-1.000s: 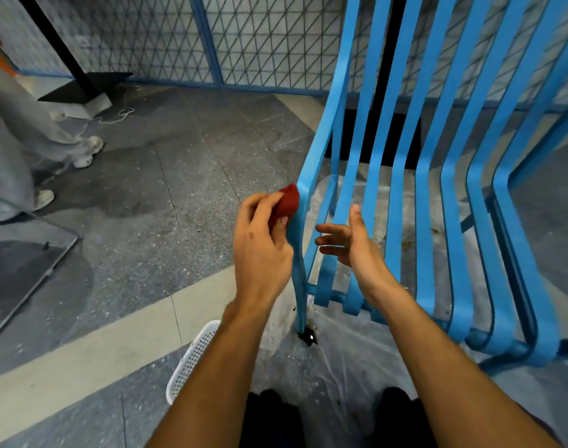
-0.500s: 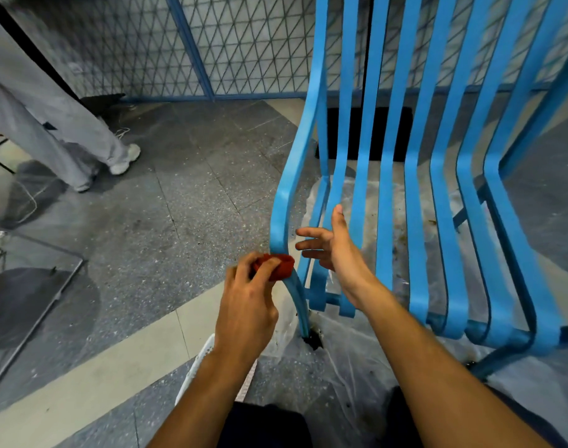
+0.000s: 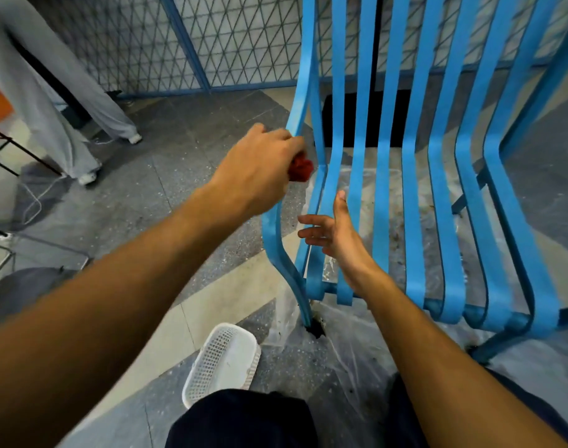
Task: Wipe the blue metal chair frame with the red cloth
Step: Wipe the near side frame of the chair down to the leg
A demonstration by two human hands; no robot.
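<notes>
The single camera sat on the person's head. It looked steeply down, close over the blue chair frame [image 3: 382, 195].

no readable text, no labels, no brands, no numbers, no signs anywhere in view

Under me is a grey speckled stone floor [image 3: 192, 150] crossed by pale beige bands. A crinkled clear plastic sheet [image 3: 350, 357] lies spread on it, and my blue metal chair frame [image 3: 415, 221] stands on that sheet. A white mesh plastic basket [image 3: 224, 360] sits on the floor just beside the sheet's edge.
</notes>
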